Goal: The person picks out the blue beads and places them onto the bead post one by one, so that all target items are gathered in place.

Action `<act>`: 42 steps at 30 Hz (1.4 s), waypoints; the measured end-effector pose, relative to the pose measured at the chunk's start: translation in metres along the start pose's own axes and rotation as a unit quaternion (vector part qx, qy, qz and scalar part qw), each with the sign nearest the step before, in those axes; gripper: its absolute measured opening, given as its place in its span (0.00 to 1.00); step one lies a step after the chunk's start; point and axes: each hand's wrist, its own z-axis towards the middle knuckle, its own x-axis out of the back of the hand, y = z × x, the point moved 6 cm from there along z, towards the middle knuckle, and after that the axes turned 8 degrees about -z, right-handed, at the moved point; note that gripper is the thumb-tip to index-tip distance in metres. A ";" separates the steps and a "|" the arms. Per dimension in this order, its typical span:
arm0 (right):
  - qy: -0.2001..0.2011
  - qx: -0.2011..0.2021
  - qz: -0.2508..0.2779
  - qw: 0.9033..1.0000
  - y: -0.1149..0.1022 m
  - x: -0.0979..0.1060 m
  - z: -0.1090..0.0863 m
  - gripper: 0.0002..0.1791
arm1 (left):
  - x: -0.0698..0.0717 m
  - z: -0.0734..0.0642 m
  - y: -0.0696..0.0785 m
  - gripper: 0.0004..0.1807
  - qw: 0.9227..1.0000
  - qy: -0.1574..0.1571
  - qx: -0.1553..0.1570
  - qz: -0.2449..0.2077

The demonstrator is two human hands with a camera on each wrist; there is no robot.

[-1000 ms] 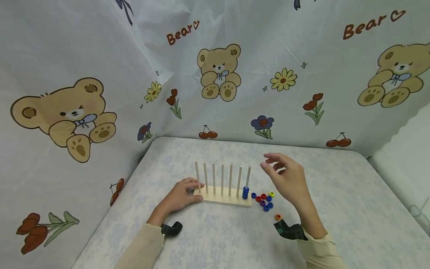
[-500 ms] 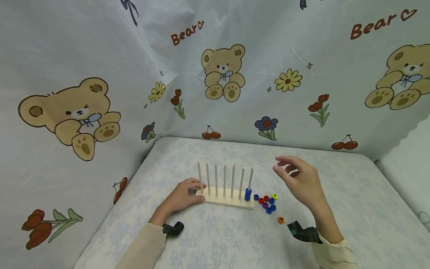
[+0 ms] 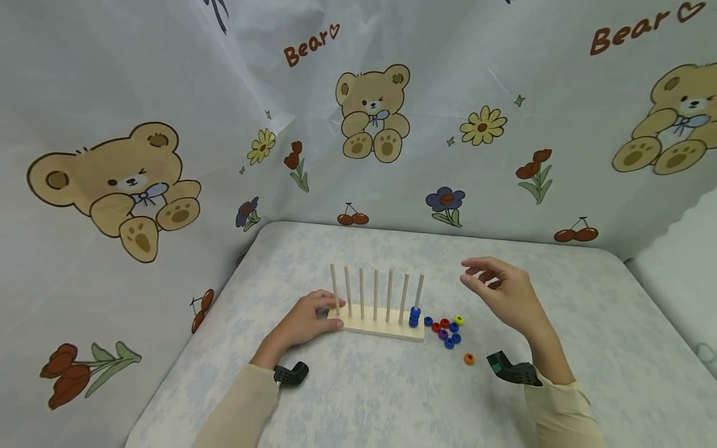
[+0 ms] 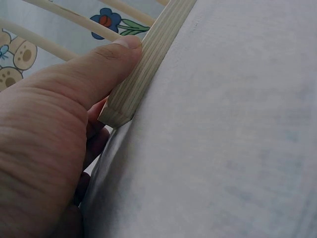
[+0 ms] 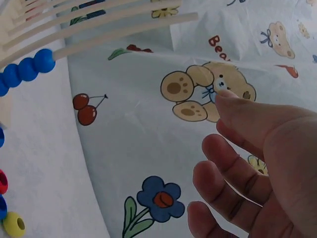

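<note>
A pale wooden peg rack [image 3: 375, 326] with a row of upright pegs stands on the table. Several blue beads [image 3: 414, 317] are stacked on its rightmost peg; they also show in the right wrist view [image 5: 28, 69]. My left hand [image 3: 305, 320] grips the left end of the base, thumb [image 4: 114, 62] along the front edge and fingers behind. To the right of the rack, raised above the table, my right hand [image 3: 506, 295] has loosely bent fingers and holds nothing, its thumb and fingertips apart.
Beside the rack's right end lie several loose beads: blue ones, red ones [image 3: 436, 327], a purple bead [image 3: 443, 334] and a yellow bead [image 3: 459, 320]. An orange bead [image 3: 469, 359] lies nearer the front. A bear-print curtain [image 3: 370, 186] hangs behind the table [image 3: 358, 398].
My right hand has moved right, away from the rack, and now hovers nearly still. The left hand keeps its grip; rack and beads stay put, while the head view has shifted slightly.
</note>
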 end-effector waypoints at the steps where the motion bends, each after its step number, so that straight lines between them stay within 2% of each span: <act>1: -0.010 -0.002 -0.001 1.000 0.003 -0.002 0.000 0.14 | 0.000 0.001 0.000 0.24 1.000 -0.001 0.001 0.002; 10: -0.079 -0.021 -0.007 0.997 0.025 -0.025 0.001 0.15 | 0.000 0.000 -0.003 0.23 1.000 -0.002 0.021 0.003; 17: -0.119 -0.010 0.009 0.993 0.032 -0.037 0.000 0.12 | 0.001 0.000 -0.002 0.23 1.000 0.003 0.020 -0.002; 25: -0.149 0.003 0.030 0.988 0.030 -0.057 -0.003 0.11 | 0.002 0.001 -0.002 0.24 1.000 0.002 0.011 -0.007; 38: -0.191 0.007 0.030 0.981 0.024 -0.080 -0.008 0.14 | 0.001 0.003 -0.003 0.23 1.000 0.001 0.007 -0.006; 42: -0.216 0.010 0.030 0.976 0.023 -0.088 -0.011 0.14 | -0.001 0.002 -0.004 0.22 1.000 0.000 0.007 -0.008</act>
